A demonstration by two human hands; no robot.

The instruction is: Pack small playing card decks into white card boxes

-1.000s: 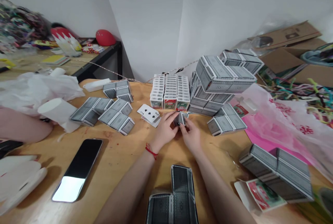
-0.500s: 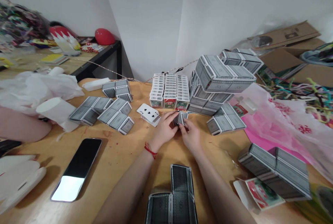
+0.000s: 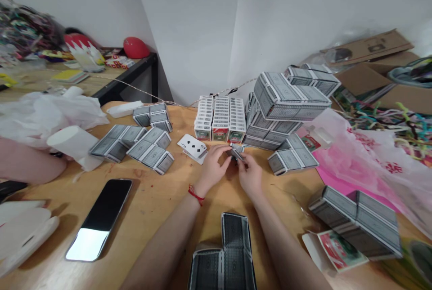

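My left hand (image 3: 213, 167) and my right hand (image 3: 250, 174) meet over the wooden table (image 3: 158, 200), both closed on a small deck of grey-backed playing cards (image 3: 235, 153). The deck lies tilted between the fingertips. Just left of my hands a face-up spade card (image 3: 193, 147) rests on the table. Behind them stands a block of boxed card packs (image 3: 221, 118) in three rows. A red string circles my left wrist.
Grey card bundles lie at left (image 3: 135, 146), stacked high at right (image 3: 286, 101), at front right (image 3: 357, 220) and near my chest (image 3: 224, 258). A black phone (image 3: 99, 218) lies front left. Another person's arm (image 3: 29, 164) rests at the left edge. A pink plastic bag (image 3: 367, 164) spreads at right.
The deck between my hands has tipped from upright to flatter and tilted. My right hand shifted slightly right. Everything else stays put.
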